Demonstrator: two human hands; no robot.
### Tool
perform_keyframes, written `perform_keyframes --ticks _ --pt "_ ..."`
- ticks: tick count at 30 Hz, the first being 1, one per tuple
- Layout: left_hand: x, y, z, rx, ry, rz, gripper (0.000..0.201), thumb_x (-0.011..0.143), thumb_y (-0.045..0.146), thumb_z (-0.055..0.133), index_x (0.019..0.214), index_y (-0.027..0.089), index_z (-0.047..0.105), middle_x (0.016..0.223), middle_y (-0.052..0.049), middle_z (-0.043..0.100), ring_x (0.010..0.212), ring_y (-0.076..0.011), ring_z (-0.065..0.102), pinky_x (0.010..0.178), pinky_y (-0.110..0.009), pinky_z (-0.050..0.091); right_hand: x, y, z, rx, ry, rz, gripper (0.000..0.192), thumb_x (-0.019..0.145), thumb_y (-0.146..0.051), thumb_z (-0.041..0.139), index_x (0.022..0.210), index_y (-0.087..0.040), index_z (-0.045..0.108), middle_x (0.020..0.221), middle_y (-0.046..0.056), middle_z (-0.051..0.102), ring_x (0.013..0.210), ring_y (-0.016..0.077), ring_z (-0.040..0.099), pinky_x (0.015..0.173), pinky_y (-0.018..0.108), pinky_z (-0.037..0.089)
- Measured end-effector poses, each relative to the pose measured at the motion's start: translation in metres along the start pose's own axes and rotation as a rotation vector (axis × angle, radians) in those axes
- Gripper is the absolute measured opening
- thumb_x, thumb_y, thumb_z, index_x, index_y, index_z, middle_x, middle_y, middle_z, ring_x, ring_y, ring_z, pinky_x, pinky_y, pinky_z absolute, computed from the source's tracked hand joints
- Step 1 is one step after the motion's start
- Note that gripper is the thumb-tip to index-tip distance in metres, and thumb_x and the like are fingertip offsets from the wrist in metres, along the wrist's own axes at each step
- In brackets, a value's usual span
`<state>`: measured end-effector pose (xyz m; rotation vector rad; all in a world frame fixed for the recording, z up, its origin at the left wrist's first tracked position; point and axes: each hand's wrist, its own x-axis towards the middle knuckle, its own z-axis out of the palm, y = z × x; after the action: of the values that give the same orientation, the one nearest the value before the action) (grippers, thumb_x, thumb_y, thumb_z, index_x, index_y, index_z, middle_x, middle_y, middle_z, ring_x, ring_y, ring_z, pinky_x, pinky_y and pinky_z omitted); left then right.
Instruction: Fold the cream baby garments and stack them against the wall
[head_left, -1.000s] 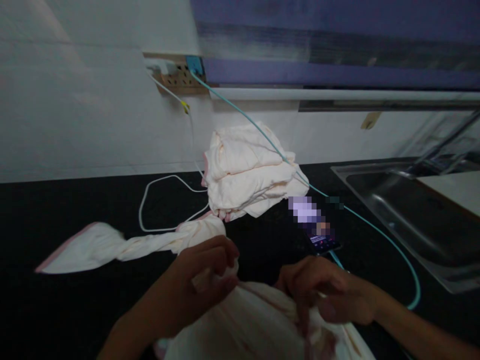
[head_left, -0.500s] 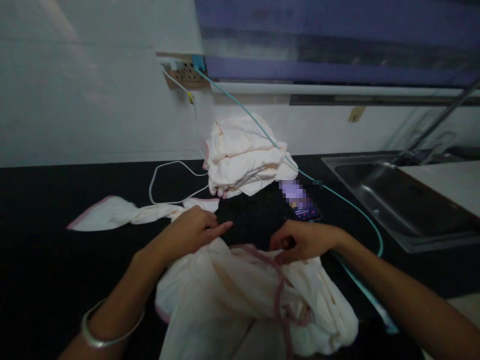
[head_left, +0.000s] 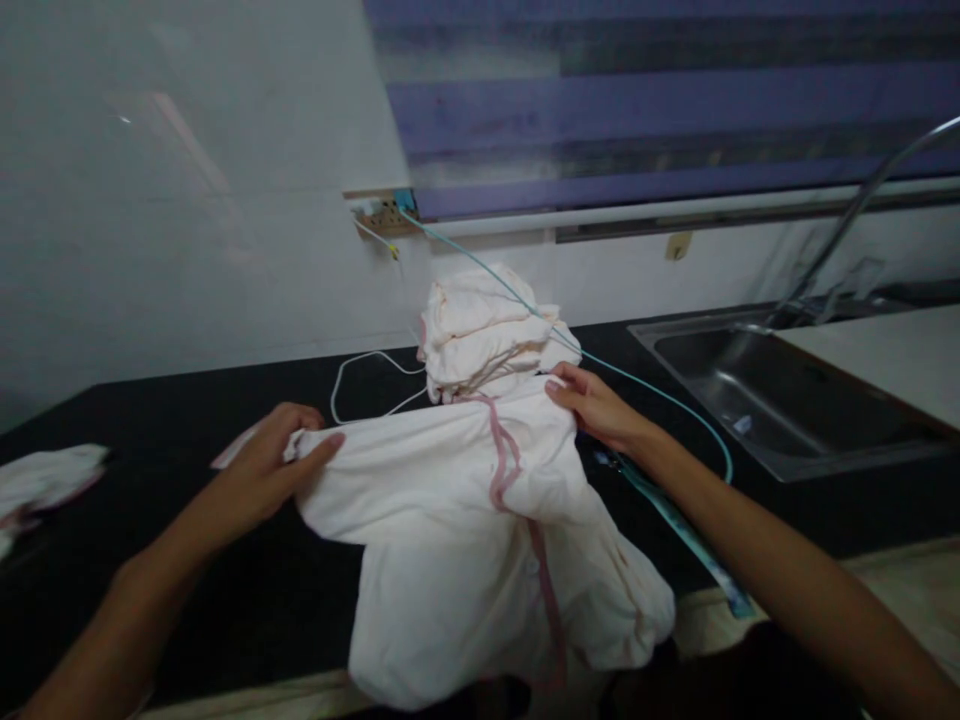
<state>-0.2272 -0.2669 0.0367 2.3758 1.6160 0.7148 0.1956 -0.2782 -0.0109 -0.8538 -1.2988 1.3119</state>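
White garment [head_left: 465,500] with pink trim lies spread on the black counter [head_left: 150,400], lower part hanging over the front edge; top edge pulled out flat between both hands, so by my read it is laid out but no fold made yet, all folding left on this piece. Left hand [head_left: 274,465] grips the garment's corner at its 9 o'clock, thumb on top and fingers [head_left: 315,445] curled closed on the cloth. Right hand [head_left: 592,405] pinches the opposite top corner at about 1 o'clock, fingers closed on the fabric edge. Folded pile of similar white cloth [head_left: 480,325] sits at 12 o'clock, touching or just behind the garment, looks like finished pieces. Teal cable [head_left: 660,405] runs over the pile and down past the right wrist at 3 o'clock. White cable [head_left: 360,365] loops at 11 o'clock. Another crumpled cloth [head_left: 41,480] far at 9 o'clock, well apart. Sink [head_left: 757,390] at 2 o'clock.
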Motion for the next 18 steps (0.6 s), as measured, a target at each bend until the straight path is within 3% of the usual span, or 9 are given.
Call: perform_keyframes --ticks 4,6,8,12,15,18 --pt "0.011 0.028 0.031 -0.063 -0.1 -0.02 0.065 0.092 0.069 0.047 0.131 0.018 0.051 0.132 -0.01 0.059 0.116 -0.0284 0.059 0.099 -0.04 0.048 -0.008 -0.007 0.003 -0.042 -0.363 -0.045 0.044 0.068 -0.039 0.091 0.082 -0.017 0.056 0.088 -0.001 0.059 0.082 0.0107 0.056 0.074 0.022 0.043" --pt "0.017 0.04 0.051 -0.02 -0.189 0.018 0.071 0.09 0.071 0.048 0.135 0.017 0.054 0.14 -0.015 0.058 0.126 -0.0327 0.056 0.108 -0.046 0.044 -0.011 -0.009 0.001 -0.052 -0.529 0.005 0.044 0.07 -0.038 0.091 0.089 -0.016 0.058 0.09 0.001 0.064 0.085 0.0123 0.061 0.078 0.025 0.047" --pt "0.021 0.049 0.065 0.054 -0.321 0.092 0.065 0.089 0.068 0.051 0.128 0.017 0.061 0.139 -0.016 0.06 0.128 -0.0336 0.055 0.11 -0.047 0.041 -0.013 -0.007 -0.002 -0.024 -0.621 0.068 0.047 0.073 -0.039 0.09 0.098 -0.017 0.056 0.087 0.0 0.065 0.08 0.0121 0.064 0.075 0.026 0.05" --pt "0.015 0.06 0.07 0.071 -0.534 0.133 0.05 0.093 0.062 0.048 0.109 0.018 0.066 0.109 -0.013 0.07 0.098 -0.0282 0.066 0.09 -0.04 0.05 -0.013 0.003 -0.002 -0.031 -0.748 0.193 0.059 0.071 -0.04 0.091 0.11 -0.02 0.051 0.076 -0.009 0.057 0.061 0.0091 0.061 0.061 0.023 0.052" --pt "-0.004 0.067 0.059 -0.073 -0.52 0.131 0.043 0.09 0.059 0.055 0.108 0.02 0.061 0.107 -0.009 0.069 0.094 -0.0243 0.064 0.086 -0.035 0.051 -0.013 0.006 0.0 -0.259 -0.807 0.283 0.073 0.076 -0.049 0.085 0.131 -0.022 0.045 0.069 -0.012 0.053 0.051 0.0097 0.058 0.055 0.023 0.05" --pt "-0.03 0.077 0.048 -0.297 -0.47 0.052 0.032 0.088 0.051 0.061 0.102 0.023 0.055 0.096 -0.002 0.063 0.087 -0.0197 0.06 0.079 -0.031 0.052 -0.015 0.007 0.005 -0.729 -0.612 0.206 0.088 0.077 -0.057 0.083 0.144 -0.017 0.043 0.077 -0.003 0.064 0.065 0.0169 0.065 0.066 0.029 0.052"
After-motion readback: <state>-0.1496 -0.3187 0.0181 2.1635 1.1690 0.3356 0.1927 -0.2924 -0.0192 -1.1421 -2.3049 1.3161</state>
